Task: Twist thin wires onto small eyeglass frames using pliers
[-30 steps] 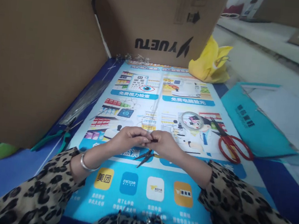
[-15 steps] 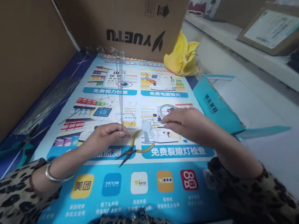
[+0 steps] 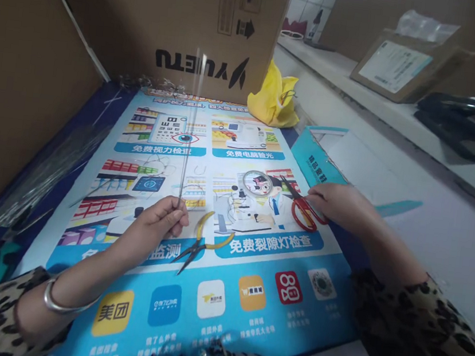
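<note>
Scissors (image 3: 299,200) at poster (image 3: 244,264) edge — right hand (image 3: 337,203) alongside

You're working in dim, flat light, and its source is out of view. The poster (image 3: 229,275) in front of you reads brightest, while the cardboard (image 3: 19,87) at your left sinks into brown shadow and your right sleeve (image 3: 421,339) goes nearly black. Your bracelet (image 3: 59,307) catches a small glint. Your right hand (image 3: 338,206) looks soft with blur, and the green pliers (image 3: 7,253) are murky. The wide lens stretches things toward the edges; the corners darken.
</note>
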Demonstrator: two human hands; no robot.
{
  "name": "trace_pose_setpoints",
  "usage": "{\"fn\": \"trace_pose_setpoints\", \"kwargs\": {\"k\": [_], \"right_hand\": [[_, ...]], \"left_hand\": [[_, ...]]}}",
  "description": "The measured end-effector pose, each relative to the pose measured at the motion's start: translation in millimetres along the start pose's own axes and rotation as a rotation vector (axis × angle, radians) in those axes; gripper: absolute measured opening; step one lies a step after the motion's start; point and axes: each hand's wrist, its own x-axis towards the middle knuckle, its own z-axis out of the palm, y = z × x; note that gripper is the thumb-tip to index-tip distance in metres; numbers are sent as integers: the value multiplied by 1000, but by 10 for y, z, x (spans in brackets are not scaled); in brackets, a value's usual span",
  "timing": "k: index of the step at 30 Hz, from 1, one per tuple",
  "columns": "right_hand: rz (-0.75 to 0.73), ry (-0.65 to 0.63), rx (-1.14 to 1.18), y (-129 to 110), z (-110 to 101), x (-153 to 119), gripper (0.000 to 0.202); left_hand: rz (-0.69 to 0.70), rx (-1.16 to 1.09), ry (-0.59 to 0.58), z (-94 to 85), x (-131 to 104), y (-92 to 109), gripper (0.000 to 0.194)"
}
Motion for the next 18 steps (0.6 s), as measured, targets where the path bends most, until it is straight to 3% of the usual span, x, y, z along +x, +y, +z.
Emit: {"fn": "trace_pose_setpoints", "kwargs": {"k": [5,12,16,18], "right_hand": [[-13,-106,-66,1,357,-22,26],[22,-82,-55,56,492,2,33],[122,16,180,152,520,-12,40],[246,54,397,152,477,-81,42]], "left_hand": [[-51,-159,-3,46,-17,8,17],[-131,-220,-74,55,-33,30,18],[-129,-207,-90,64,-41,27,21],[-113,-198,-104,69,-42,20,21]]}}
